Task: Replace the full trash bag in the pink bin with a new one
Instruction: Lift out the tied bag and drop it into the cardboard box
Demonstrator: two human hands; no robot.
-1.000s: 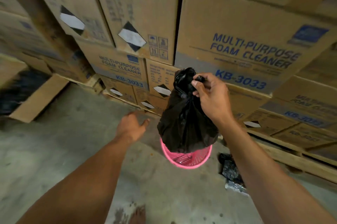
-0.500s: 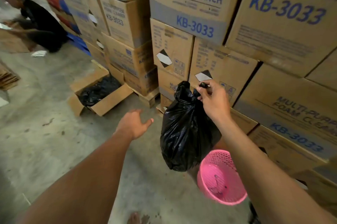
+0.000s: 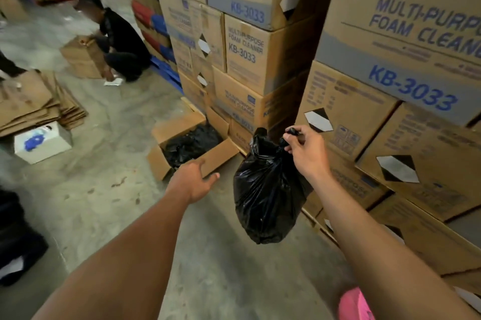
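A full black trash bag (image 3: 268,197), tied at the top, hangs in the air from my right hand (image 3: 305,154), which grips its knot. My left hand (image 3: 194,179) reaches forward, empty, with fingers apart, just in front of an open cardboard box (image 3: 218,155) on the floor that holds black bags (image 3: 192,144). The pink bin (image 3: 355,305) shows only as a rim at the bottom edge, behind my right forearm.
Stacked foam cleaner cartons (image 3: 390,59) wall off the right side on wooden pallets. A person (image 3: 117,38) crouches over a carton at the far left. Flattened cardboard (image 3: 36,103) and a white box (image 3: 43,142) lie on the left floor. Bare concrete floor (image 3: 109,189) lies ahead.
The view has swung left. The full bag has come out of the pink bin and moved left with my right hand. My left hand has neared the open box.
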